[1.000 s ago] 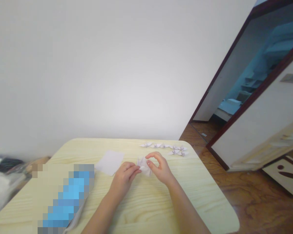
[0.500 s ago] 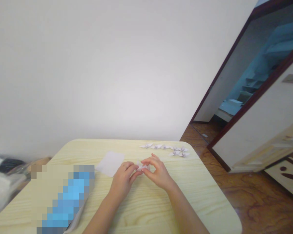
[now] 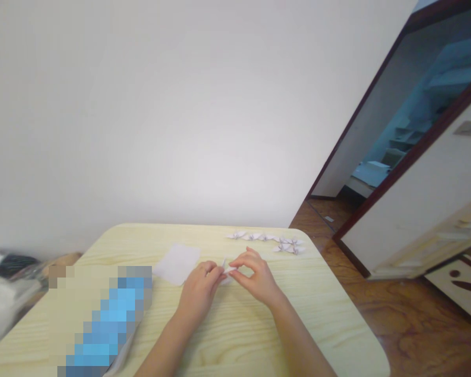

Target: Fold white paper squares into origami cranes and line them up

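A small folded piece of white paper (image 3: 228, 270) sits between the two hands, pinched by the fingertips of both. The left hand (image 3: 199, 290) and right hand (image 3: 257, 278) curl around it. A flat square of white paper (image 3: 176, 264) lies just beside the left hand on the wooden table (image 3: 235, 335), and a row of paper cranes (image 3: 267, 240) lies beyond the right hand.

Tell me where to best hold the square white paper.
Pinch the near corner of the paper from above with the left hand, the closer one. It lies flat on the wooden table, so a lifted corner grips most easily.
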Available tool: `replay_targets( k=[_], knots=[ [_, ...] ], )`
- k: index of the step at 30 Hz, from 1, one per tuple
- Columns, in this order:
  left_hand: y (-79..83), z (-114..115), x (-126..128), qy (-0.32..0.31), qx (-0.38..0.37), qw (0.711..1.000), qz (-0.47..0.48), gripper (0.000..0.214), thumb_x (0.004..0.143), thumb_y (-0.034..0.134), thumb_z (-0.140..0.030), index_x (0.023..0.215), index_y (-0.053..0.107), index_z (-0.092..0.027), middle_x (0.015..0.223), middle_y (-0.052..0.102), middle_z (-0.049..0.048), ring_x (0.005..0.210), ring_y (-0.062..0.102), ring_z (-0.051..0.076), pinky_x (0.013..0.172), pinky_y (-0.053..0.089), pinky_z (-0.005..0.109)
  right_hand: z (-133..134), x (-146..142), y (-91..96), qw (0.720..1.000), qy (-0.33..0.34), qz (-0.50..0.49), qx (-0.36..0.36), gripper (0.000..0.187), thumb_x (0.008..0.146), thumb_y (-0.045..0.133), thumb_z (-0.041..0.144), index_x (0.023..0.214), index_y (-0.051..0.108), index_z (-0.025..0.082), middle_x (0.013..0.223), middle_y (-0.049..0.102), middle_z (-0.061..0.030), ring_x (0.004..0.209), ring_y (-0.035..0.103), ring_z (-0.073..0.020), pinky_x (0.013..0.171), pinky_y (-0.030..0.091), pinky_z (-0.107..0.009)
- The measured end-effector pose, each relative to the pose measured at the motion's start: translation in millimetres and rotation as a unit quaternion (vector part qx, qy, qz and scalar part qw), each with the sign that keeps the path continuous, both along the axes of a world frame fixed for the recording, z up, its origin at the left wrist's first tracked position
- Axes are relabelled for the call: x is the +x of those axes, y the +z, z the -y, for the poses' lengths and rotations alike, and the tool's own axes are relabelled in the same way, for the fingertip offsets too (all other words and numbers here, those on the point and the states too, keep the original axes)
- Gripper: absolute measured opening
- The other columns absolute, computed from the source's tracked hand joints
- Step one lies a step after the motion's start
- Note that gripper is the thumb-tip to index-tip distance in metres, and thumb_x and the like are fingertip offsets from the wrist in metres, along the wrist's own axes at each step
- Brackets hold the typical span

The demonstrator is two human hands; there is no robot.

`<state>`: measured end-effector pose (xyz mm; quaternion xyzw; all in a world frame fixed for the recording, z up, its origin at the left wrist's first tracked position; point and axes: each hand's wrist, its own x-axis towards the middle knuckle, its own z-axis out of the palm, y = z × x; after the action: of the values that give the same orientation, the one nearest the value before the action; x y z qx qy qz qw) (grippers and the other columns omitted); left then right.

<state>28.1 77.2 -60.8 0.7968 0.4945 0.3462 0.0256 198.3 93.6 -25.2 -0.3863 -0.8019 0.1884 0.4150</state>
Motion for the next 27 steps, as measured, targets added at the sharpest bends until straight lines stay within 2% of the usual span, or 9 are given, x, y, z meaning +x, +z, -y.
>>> replay_targets(
  k=[5,11,20,24,27],
  knots=[
    [-0.7,-0.1,-0.4,-0.007,0.026,0.999,0.024,0.018,0.085,0.042,-0.027,0.084,0.058,-0.02,0.078,0.056,0.0041,0.076,0.052,0.016,0.066,0.043,0.027,-0.5,-0.6,0.0,1.0,-0.006,-0.005,0.004,0.009,0.072,0.063,0.029,0.079,0.062,0.023,0.072,0.064,0.0011,0.072,0.059,-0.0131,0.097,0.029,-0.04],
    [-1.2,-1.0,-1.5,-0.006,0.036,0.999,0.006,0.02,0.085,0.041,-0.026,0.083,0.059,-0.019,0.077,0.056,0.0041,0.074,0.052,0.016,0.064,0.044,0.027,0.0,-2.2,-0.5,1.0,-0.01,-0.01,0.006,0.007,0.073,0.062,0.029,0.076,0.061,0.023,0.073,0.065,0.0005,0.072,0.059,-0.0142,0.096,0.03,-0.041],
    [-2.1,-1.6,-2.8,0.006,0.054,0.998,0.015,0.015,0.083,0.044,-0.023,0.083,0.058,-0.02,0.079,0.059,0.0037,0.077,0.054,0.016,0.066,0.045,0.028,-2.2,-2.8,-2.1,0.999,-0.003,-0.021,0.025,0.007,0.073,0.063,0.028,0.069,0.062,0.022,0.073,0.067,0.0001,0.074,0.06,-0.0147,0.089,0.035,-0.036],
    [-0.4,-1.3,-2.5,-0.004,0.062,0.997,0.043,0.013,0.083,0.044,-0.022,0.081,0.057,-0.019,0.077,0.061,0.0044,0.076,0.056,0.016,0.066,0.047,0.029,-1.6,-3.2,-1.1,0.999,-0.029,-0.006,0.016,0.008,0.074,0.062,0.026,0.068,0.061,0.022,0.071,0.066,0.0003,0.072,0.059,-0.0149,0.092,0.03,-0.039],
    [0.5,-0.8,-2.5,-0.013,0.06,0.996,0.058,0.013,0.084,0.043,-0.021,0.083,0.056,-0.019,0.078,0.062,0.0043,0.077,0.058,0.016,0.068,0.047,0.029,-0.5,-3.2,-0.1,0.999,-0.049,0.005,-0.001,0.008,0.076,0.058,0.025,0.069,0.059,0.022,0.07,0.064,-0.0002,0.073,0.057,-0.0158,0.089,0.033,-0.038]
  ],
)
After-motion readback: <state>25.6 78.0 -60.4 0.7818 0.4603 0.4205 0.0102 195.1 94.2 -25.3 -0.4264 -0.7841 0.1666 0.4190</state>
